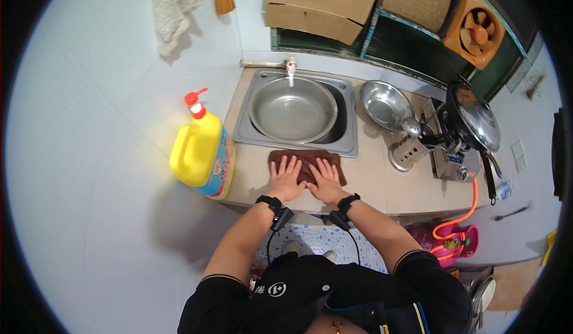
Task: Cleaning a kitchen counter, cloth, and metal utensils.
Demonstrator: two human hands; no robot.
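Observation:
A folded brown cloth [305, 166] lies on the beige tiled countertop [371, 190], just in front of the sink. My left hand [285, 181] rests palm down on its left part, fingers spread. On the right part my right hand [327, 182] lies flat in the same way, and the two thumbs nearly meet. Neither hand grips the cloth. Beyond it, a round metal basin [293, 119] sits in the stainless steel sink [350, 128] under a white-handled tap [291, 67].
Left of my hands stands a large yellow detergent jug [192, 155] with a red pump. To the right are a metal bowl [387, 104], a perforated utensil holder [405, 155] and a gas stove [452, 166] bearing a lidded pan [476, 119]. An orange hose [475, 199] hangs toward a pink gas cylinder [470, 240].

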